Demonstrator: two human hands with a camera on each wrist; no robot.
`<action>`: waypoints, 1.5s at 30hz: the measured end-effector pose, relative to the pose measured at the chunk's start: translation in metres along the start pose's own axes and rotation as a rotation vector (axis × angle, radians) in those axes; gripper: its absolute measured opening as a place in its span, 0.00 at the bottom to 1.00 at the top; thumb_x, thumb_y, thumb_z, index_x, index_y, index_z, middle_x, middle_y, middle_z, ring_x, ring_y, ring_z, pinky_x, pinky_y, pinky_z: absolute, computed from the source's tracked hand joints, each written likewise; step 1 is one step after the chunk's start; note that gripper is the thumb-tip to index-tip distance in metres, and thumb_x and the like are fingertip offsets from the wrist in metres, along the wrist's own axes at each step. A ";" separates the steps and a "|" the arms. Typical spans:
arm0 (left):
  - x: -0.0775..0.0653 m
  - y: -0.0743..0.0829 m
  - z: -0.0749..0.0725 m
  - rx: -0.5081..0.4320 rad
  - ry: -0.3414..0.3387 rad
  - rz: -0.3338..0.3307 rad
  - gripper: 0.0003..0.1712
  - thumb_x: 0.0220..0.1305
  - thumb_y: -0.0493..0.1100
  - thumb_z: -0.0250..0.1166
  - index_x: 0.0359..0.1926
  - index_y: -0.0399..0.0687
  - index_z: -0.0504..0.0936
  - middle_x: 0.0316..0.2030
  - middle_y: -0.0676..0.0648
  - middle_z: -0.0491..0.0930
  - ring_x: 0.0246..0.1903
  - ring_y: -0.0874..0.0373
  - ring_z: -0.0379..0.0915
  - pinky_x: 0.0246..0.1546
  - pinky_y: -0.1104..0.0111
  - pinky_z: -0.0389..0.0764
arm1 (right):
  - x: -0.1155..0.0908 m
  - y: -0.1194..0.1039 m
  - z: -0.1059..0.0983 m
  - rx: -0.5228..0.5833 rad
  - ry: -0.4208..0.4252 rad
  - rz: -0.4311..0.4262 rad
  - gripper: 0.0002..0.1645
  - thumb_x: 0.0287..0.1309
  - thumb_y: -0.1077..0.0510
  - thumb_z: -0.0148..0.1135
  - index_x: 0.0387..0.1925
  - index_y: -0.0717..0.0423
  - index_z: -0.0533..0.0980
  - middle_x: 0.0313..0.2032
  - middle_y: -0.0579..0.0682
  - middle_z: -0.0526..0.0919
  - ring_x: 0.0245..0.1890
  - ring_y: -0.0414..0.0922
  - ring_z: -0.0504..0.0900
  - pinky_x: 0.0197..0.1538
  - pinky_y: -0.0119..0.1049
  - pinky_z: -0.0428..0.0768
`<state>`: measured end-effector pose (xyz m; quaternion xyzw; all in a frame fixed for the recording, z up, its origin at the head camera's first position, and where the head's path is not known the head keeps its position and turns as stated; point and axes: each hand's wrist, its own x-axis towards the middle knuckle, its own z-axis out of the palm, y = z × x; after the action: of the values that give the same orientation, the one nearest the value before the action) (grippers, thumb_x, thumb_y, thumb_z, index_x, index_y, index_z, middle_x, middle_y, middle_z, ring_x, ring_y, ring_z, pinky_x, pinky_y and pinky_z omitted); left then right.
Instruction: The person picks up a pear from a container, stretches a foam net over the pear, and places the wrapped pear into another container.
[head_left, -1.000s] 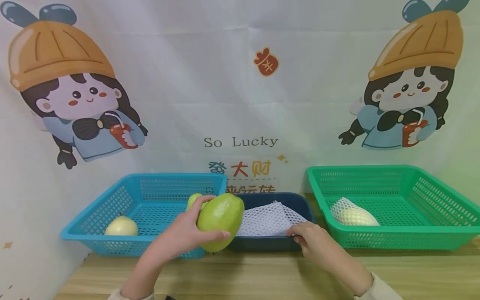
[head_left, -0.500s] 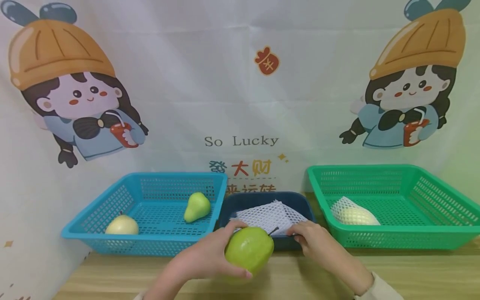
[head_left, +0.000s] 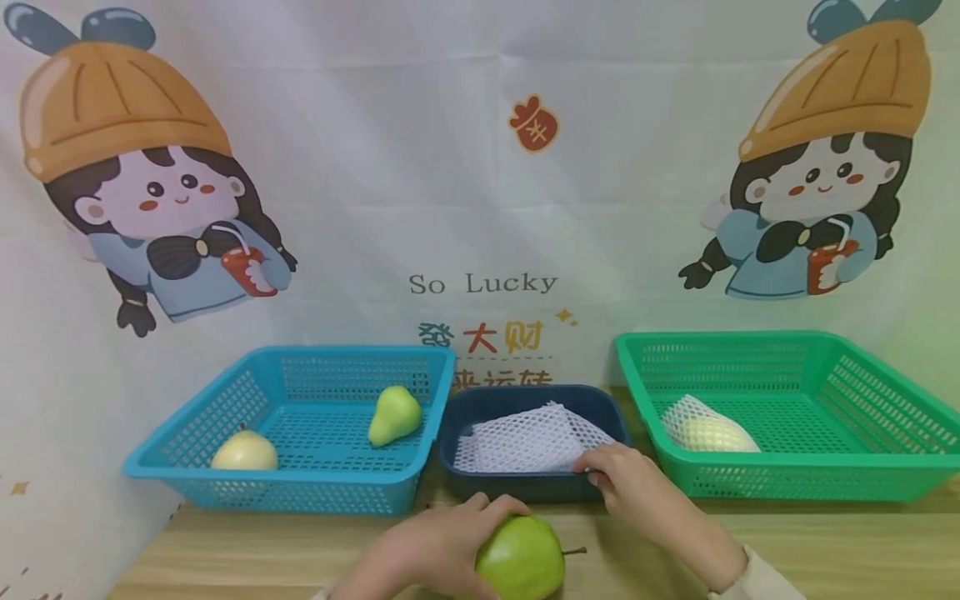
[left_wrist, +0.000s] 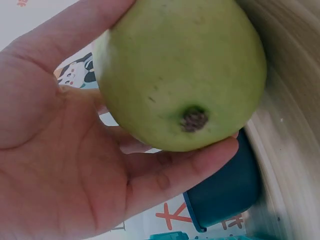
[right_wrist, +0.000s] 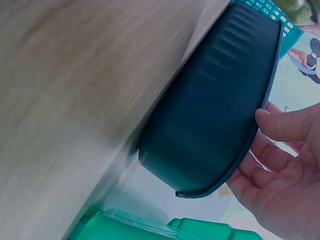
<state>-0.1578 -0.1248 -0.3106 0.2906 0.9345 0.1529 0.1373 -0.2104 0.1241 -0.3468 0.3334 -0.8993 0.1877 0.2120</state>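
My left hand grips a large green pear low over the front of the table, its dark stem pointing right. The left wrist view shows the pear's base turned towards the camera, fingers wrapped along one side. At the dark blue plastic box, my right hand pinches the front rim near its right corner. In the right wrist view the thumb lies on the box's outer side, while the other fingers reach behind the rim. White foam fruit nets lie inside this box.
To the left, a blue basket holds a small green pear and a pale yellow round fruit. A green basket on the right contains a fruit in a foam net. Behind hangs a printed cloth.
My left hand has carried the large green pear from beside the blue basket rightward and down, in front of the dark blue box. The right hand has stayed on the box's rim.
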 end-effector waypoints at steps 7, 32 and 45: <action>0.002 0.002 0.000 -0.011 -0.020 -0.007 0.41 0.43 0.57 0.74 0.57 0.77 0.62 0.36 0.59 0.69 0.31 0.64 0.70 0.31 0.68 0.71 | 0.000 0.000 0.000 0.001 0.004 0.006 0.13 0.48 0.73 0.61 0.31 0.52 0.80 0.32 0.45 0.84 0.37 0.46 0.82 0.39 0.40 0.79; 0.006 -0.014 -0.005 -0.183 -0.091 0.007 0.43 0.44 0.50 0.74 0.60 0.69 0.61 0.48 0.58 0.71 0.42 0.64 0.68 0.39 0.65 0.71 | 0.015 -0.002 -0.012 0.170 -0.053 0.153 0.12 0.55 0.67 0.59 0.43 0.58 0.78 0.33 0.48 0.79 0.30 0.39 0.76 0.32 0.29 0.75; 0.006 -0.013 -0.006 -0.201 -0.098 -0.003 0.43 0.44 0.50 0.75 0.59 0.69 0.61 0.50 0.58 0.70 0.44 0.63 0.69 0.42 0.64 0.71 | 0.022 -0.007 0.007 0.154 -0.022 0.402 0.19 0.55 0.63 0.61 0.48 0.68 0.74 0.36 0.53 0.77 0.34 0.45 0.74 0.37 0.40 0.74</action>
<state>-0.1709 -0.1332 -0.3114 0.2811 0.9071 0.2313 0.2115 -0.2221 0.1046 -0.3399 0.1647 -0.9328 0.2909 0.1346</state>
